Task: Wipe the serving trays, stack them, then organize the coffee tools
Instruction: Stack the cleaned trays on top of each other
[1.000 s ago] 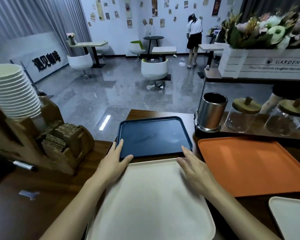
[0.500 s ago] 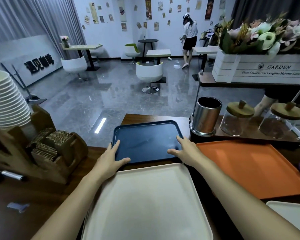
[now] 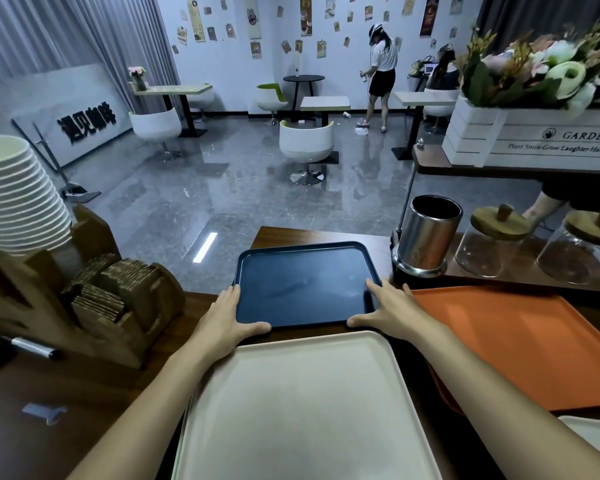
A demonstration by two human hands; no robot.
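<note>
Fingers straight, unclenched: left hand (image 3: 227, 318) and right hand (image 3: 388, 311) touch rounded near corners of glossy navy tray (image 3: 305, 282); matte cream tray (image 3: 302, 410) lies nearer, both on the wooden counter (image 3: 84, 393).

Dark blue tray (image 3: 302, 282) lying flat farthest, large cream tray (image 3: 291, 403) nearest, orange tray (image 3: 520, 341) rightward

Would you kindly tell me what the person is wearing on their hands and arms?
The left hand and the right hand are bare: no gloves, rings, watch or bracelet show. Both forearms are uncovered, with no sleeve in view.
</note>
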